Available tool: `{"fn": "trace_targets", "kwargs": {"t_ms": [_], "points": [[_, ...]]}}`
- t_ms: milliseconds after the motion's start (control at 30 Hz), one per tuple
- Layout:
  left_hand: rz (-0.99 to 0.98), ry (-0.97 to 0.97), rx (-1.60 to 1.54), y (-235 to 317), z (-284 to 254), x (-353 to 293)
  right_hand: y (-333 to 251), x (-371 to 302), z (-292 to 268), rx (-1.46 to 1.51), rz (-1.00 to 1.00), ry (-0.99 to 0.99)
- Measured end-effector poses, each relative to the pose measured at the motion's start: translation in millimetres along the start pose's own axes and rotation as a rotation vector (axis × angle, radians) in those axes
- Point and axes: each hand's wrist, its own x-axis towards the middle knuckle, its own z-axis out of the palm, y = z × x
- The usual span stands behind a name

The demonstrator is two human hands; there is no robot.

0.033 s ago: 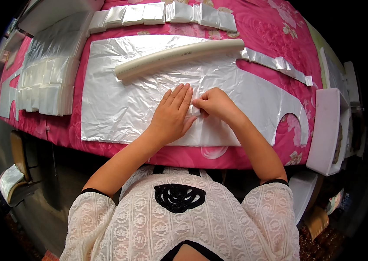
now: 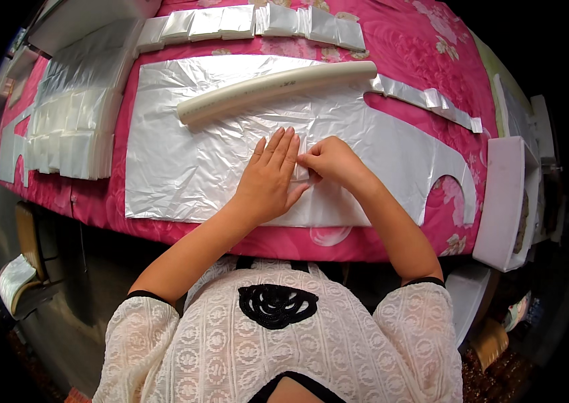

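Pressing silvery film (image 2: 183, 168) with flat left hand (image 2: 267, 180); pinching white fold (image 2: 301, 173) in right hand (image 2: 331, 161). Could tear film or roll tube (image 2: 277, 88) by overpulling.

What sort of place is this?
Maybe a room at home used for handwork, though I can't be sure. A pink flowered cloth is spread out, with a big silvery plastic sheet on it and neat stacks of folded plastic beside that.
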Motion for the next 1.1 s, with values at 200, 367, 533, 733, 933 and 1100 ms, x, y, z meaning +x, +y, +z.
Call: {"fn": "trace_targets", "kwargs": {"t_ms": [200,367,533,733,933,1100], "points": [[-0.161,-0.098,0.053,-2,25,-3,6,-8,12,-0.085,-0.054,0.154],[-0.169,-0.127,0.053,-3,23,-2,-4,-36,19,-0.590,-0.174,0.375],[-0.157,-0.046,-0.088,-6,15,-13,-15,-51,14,-0.802,-0.229,0.376],[-0.605,-0.362,-0.874,-4,-53,-75,0,3,44,-0.674,-0.777,0.430],[-1.194,-0.317,-1.341,-15,-59,-170,-19,-10,120,-0.524,-0.675,0.287],[-1.354,0.001,-1.496,1,-60,-176,-38,-52,189,-0.321,-0.767,-0.142]]}}
